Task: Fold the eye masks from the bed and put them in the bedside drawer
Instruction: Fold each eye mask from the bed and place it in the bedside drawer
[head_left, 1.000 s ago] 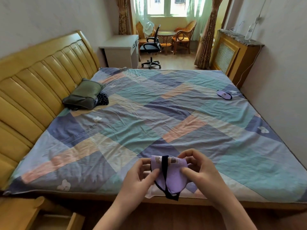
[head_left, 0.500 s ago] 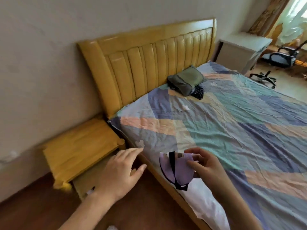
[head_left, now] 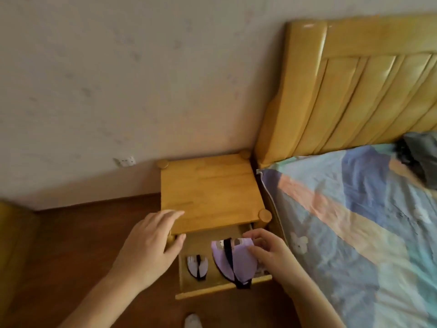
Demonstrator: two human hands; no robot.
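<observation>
since a moment ago both hands have swung from the bed to the open bedside drawer [head_left: 186, 278]. left hand [head_left: 151, 245] rests spread and empty on the nightstand [head_left: 208, 192] edge. one folded eye mask [head_left: 197, 266] already lies in the drawer; beside it the right hand [head_left: 269, 252] pinches the lilac eye mask [head_left: 234, 261] over the drawer, not yet released. whether more masks wait on the bed [head_left: 354, 221] can't be seen now.
</observation>
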